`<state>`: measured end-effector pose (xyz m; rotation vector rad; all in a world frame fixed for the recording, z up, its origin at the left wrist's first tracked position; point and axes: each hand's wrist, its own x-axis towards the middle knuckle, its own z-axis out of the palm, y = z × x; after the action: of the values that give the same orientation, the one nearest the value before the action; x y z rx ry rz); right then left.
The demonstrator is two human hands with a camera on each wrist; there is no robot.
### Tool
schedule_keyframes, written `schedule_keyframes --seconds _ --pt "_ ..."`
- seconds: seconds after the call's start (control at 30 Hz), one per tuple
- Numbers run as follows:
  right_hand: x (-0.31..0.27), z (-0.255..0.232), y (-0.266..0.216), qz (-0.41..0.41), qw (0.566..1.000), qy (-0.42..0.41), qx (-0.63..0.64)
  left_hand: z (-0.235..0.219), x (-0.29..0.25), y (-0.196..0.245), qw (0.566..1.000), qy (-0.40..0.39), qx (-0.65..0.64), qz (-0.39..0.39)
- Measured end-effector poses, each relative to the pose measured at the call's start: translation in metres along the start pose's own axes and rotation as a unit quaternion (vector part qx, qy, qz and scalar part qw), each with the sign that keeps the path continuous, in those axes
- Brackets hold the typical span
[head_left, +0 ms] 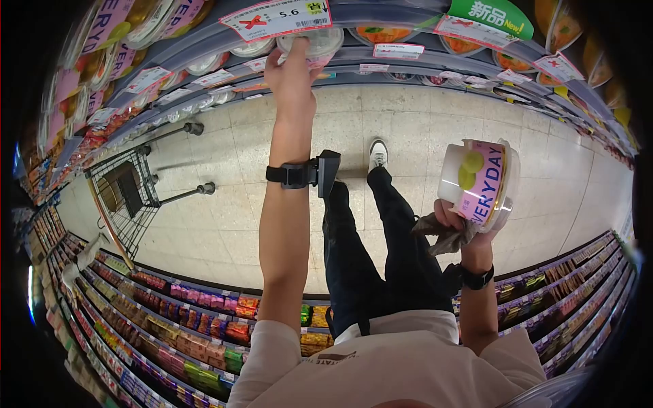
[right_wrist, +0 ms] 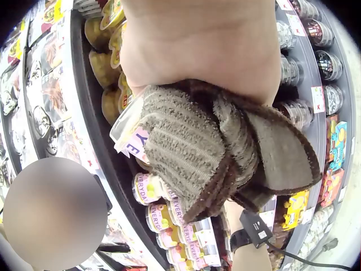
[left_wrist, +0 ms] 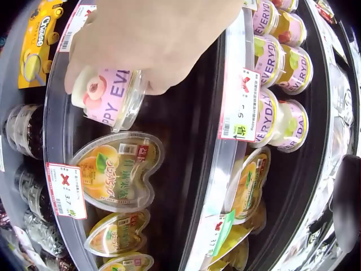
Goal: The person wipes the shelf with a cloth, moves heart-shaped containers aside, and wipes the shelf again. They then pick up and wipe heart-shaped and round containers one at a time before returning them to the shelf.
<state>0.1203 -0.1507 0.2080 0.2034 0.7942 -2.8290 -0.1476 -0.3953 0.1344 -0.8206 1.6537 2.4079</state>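
My left hand (head_left: 292, 71) reaches in at the shelf and grips a clear plastic dessert cup (left_wrist: 110, 101) with a pink label and a peach picture. In the left wrist view the hand (left_wrist: 152, 42) covers the cup's upper part, and heart-shaped fruit jelly packs (left_wrist: 121, 169) lie beside it. Off to the right, my right hand (head_left: 449, 216) holds another dessert cup (head_left: 484, 183), tilted, with a pink EVERYDAY label and green grapes. A grey-brown cloth (right_wrist: 186, 149) is held in that same hand and hides most of its fingers in the right wrist view.
Price tags (head_left: 279, 19) line the shelf edges. More pink-labelled cups (left_wrist: 268, 62) stand in rows on the neighbouring shelf. A shopping cart (head_left: 126, 183) stands at the left on the tiled floor (head_left: 408, 109). Shelves of packaged snacks (head_left: 204, 333) run behind the person.
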Motion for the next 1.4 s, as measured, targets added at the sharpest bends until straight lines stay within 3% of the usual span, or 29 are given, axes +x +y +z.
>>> schedule_keyframes --seconds 0.07,0.23,0.3,0.33,0.4,0.43,0.5,0.57,0.63,0.7,0.8,0.83,0.9,0.93,1.0,1.03,1.1,1.13,1.2,1.3,1.37,1.4 --pt "0.001 0.013 -0.005 0.023 0.986 0.165 0.027 0.004 0.008 -0.001 0.999 -0.005 -0.031 0.008" --pt "0.002 0.017 -0.005 0.038 0.976 0.211 -0.035 0.016 0.017 -0.004 0.997 0.023 -0.069 0.033" --pt "0.004 0.014 -0.005 0.047 0.977 0.205 -0.046 0.027 0.009 0.01 0.983 0.146 0.072 -0.089" --pt "0.004 0.016 -0.003 0.053 0.974 0.213 -0.052 0.027 0.01 0.011 0.983 0.146 0.069 -0.089" --pt "0.005 0.021 0.0 0.057 0.967 0.242 -0.053 0.022 0.013 0.014 0.99 0.051 0.012 -0.133" --pt "0.005 0.021 0.0 0.057 0.968 0.24 -0.053 0.018 0.017 0.009 0.99 0.051 0.011 -0.131" --pt "0.008 0.021 0.0 0.079 0.969 0.222 -0.071 0.012 0.026 0.002 0.998 -0.014 -0.042 -0.046" --pt "0.01 0.028 0.001 0.092 0.968 0.221 -0.076 0.007 0.031 -0.003 0.999 -0.013 -0.038 -0.031" --pt "0.024 0.053 0.004 0.063 0.923 0.368 -0.098 0.002 0.033 -0.011 0.999 -0.01 -0.039 -0.018" --pt "0.025 0.044 0.011 0.057 0.926 0.353 -0.118 -0.001 0.031 -0.02 0.997 -0.022 -0.064 0.044" --pt "0.036 0.038 0.018 0.072 0.928 0.334 -0.149 -0.005 0.021 -0.036 0.991 -0.035 -0.109 0.064" --pt "0.04 0.031 0.018 0.077 0.928 0.329 -0.156 -0.008 0.01 -0.039 0.991 -0.036 -0.116 0.05" --pt "0.057 0.014 0.016 0.167 0.964 0.184 -0.095 -0.015 -0.031 -0.037 0.996 -0.034 -0.076 0.024" --pt "0.071 0.021 0.02 0.192 0.948 0.227 -0.117 -0.019 -0.059 -0.028 0.999 -0.033 -0.029 0.005" --pt "0.089 0.008 0.025 0.221 0.947 0.193 -0.134 -0.036 -0.107 -0.009 0.985 -0.152 0.004 -0.076" --pt "0.096 0.004 0.027 0.24 0.945 0.168 -0.148 -0.044 -0.124 0.001 0.986 -0.147 0.0 -0.074" --pt "0.11 0.011 0.031 0.254 0.941 0.175 -0.14 -0.056 -0.144 0.016 0.962 -0.239 0.105 -0.073" --pt "0.117 0.013 0.032 0.264 0.926 0.205 -0.177 -0.062 -0.143 0.022 0.964 -0.236 0.1 -0.071" --pt "0.128 0.023 0.035 0.275 0.907 0.232 -0.221 -0.074 -0.14 0.03 0.953 -0.235 0.026 -0.189" --pt "0.15 0.045 0.04 0.226 0.858 0.174 -0.427 -0.073 -0.127 0.028 0.952 -0.218 0.066 -0.202" --pt "0.167 0.041 0.045 0.216 0.846 0.18 -0.453 -0.069 -0.107 0.01 0.962 -0.204 0.015 -0.182" --pt "0.176 0.04 0.047 0.186 0.847 0.194 -0.459 -0.065 -0.099 0.003 0.979 -0.155 0.019 -0.134"
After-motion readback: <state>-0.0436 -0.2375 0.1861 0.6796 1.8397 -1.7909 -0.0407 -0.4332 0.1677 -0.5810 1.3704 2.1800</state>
